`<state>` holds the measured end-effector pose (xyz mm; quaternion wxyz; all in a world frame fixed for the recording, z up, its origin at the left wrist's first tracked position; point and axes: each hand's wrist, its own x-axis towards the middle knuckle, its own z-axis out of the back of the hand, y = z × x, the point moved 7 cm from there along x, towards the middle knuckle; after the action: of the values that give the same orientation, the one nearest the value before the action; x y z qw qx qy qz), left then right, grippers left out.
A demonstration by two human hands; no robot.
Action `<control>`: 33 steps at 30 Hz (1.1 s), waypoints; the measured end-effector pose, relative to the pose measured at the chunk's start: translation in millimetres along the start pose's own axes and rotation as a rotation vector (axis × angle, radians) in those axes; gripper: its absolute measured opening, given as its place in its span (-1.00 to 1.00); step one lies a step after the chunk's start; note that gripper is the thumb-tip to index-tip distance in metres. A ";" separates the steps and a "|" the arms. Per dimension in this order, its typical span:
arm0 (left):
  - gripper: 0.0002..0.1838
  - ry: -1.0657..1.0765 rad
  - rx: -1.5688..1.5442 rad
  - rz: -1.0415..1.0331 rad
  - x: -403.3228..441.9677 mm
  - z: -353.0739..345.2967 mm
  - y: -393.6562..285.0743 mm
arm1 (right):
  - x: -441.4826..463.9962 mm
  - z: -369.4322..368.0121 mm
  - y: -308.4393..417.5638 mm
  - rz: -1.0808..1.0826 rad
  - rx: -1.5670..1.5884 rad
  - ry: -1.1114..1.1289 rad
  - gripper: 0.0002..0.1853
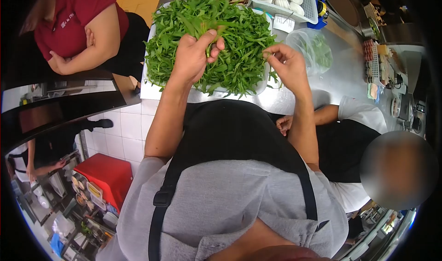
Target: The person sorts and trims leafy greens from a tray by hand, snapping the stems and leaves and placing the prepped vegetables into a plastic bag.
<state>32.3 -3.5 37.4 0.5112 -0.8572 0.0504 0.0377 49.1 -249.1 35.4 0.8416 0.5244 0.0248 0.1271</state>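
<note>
A large heap of leafy greens point(244, 44) with long narrow leaves fills a white tray point(264, 84) on the metal counter. Above the heap, my left hand point(195, 54) is closed around a bunch of greens point(201, 27), whose leaves fan upward and look slightly blurred. At the tray's right edge my right hand point(289, 67) is in a pinch, thumb against forefinger. Whatever sits between those fingertips is too small to make out. A few thin stems hang over the rim below it.
Right of the tray lies a clear plastic bag point(313, 51) with greens inside. Behind it stand a paper label point(283, 23) and a white basket point(306, 10) of small dishes. One person point(83, 26) with folded arms is at left; a co-worker point(350, 146) is close at right.
</note>
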 end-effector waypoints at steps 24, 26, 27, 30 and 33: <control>-0.62 0.048 -0.145 0.040 9.1 -6.6 38.6 | 67.0 -20.5 42.1 0.005 0.313 0.086 -0.70; -0.59 0.059 -0.257 0.043 10.2 -4.2 36.3 | 57.2 -30.9 33.3 0.011 0.304 0.191 -0.79; -0.58 0.093 -0.275 0.030 11.2 -6.9 34.4 | 47.3 -38.3 38.1 -0.008 0.267 0.232 -0.80; -0.61 0.087 -0.183 0.006 9.5 -15.3 32.8 | 37.4 -51.6 31.0 -0.047 0.324 0.268 -0.82; -0.64 -0.042 -0.366 -0.033 7.8 -5.0 28.2 | 39.0 -46.2 27.2 -0.043 0.342 0.225 -0.83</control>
<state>36.6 -21.5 14.3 0.3484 -0.9355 0.0179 0.0554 73.5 -187.8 42.4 0.7349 0.6413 0.1513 0.1607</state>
